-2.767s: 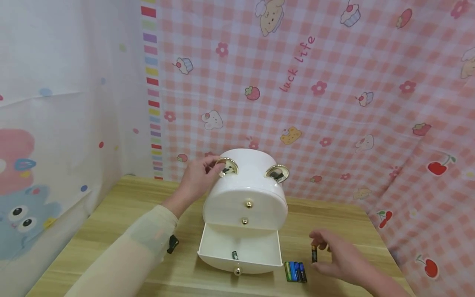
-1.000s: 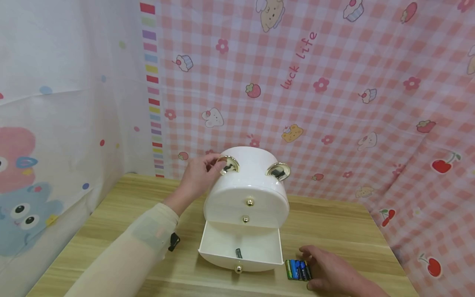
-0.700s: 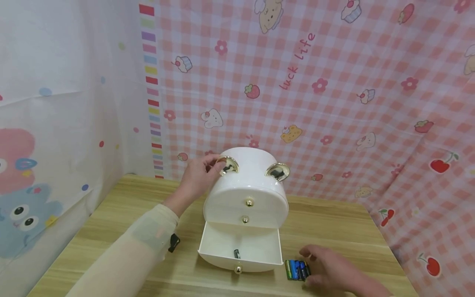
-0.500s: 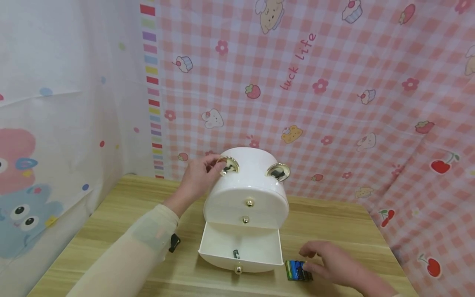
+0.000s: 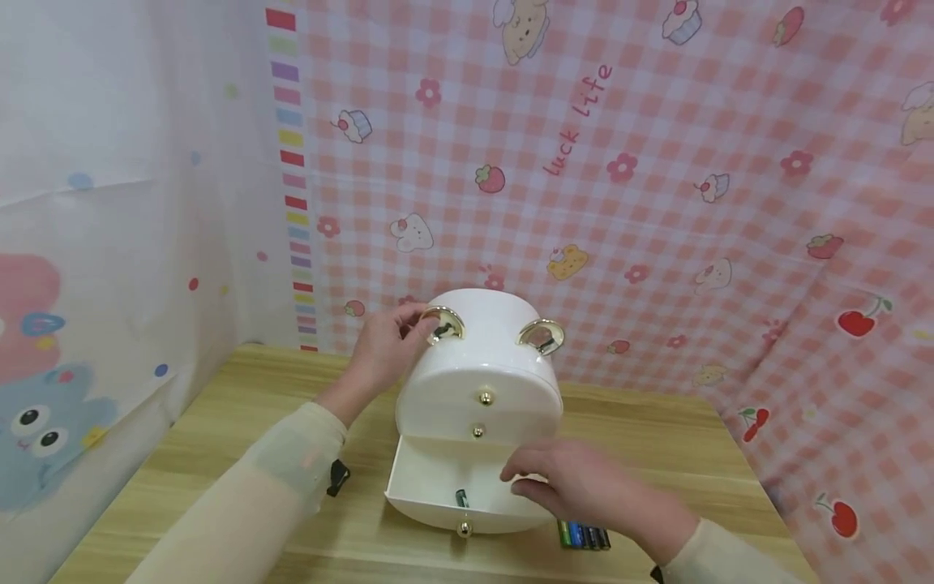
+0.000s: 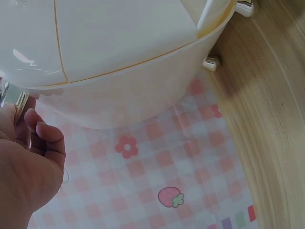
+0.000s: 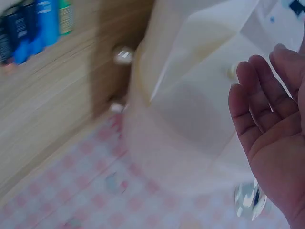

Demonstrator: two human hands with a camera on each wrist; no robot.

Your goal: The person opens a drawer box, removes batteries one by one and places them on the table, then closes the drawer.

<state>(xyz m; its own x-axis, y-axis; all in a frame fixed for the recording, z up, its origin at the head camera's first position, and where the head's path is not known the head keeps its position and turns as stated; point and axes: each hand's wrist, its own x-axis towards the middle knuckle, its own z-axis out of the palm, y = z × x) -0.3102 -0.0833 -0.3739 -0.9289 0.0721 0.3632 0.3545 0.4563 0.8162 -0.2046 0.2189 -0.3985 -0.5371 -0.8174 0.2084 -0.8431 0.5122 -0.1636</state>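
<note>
A white drawer box (image 5: 477, 405) with gold ear-shaped handles and gold knobs stands on the table, its bottom drawer (image 5: 430, 470) pulled out. My left hand (image 5: 387, 345) pinches the gold ear (image 5: 445, 326) on the box's left side between thumb and fingers. Over the right part of that drawer hovers my right hand (image 5: 584, 487), thumb and forefinger apart with nothing between them. Its other fingers bend loosely in the right wrist view. Inside the drawer lies one small green battery (image 5: 462, 498). Beside the drawer, several batteries (image 5: 584, 535) lie in a row, partly hidden behind my right hand.
The wooden table (image 5: 642, 426) extends around the box. Behind it hangs a pink checked cloth (image 5: 467, 219), with a white patterned cloth (image 5: 131, 259) at the left. A black strap piece (image 5: 338, 477) shows by my left sleeve.
My right hand held a battery at first, set it down at the right end of the row and let go. It then moved left over the drawer. My left hand stays on the ear.
</note>
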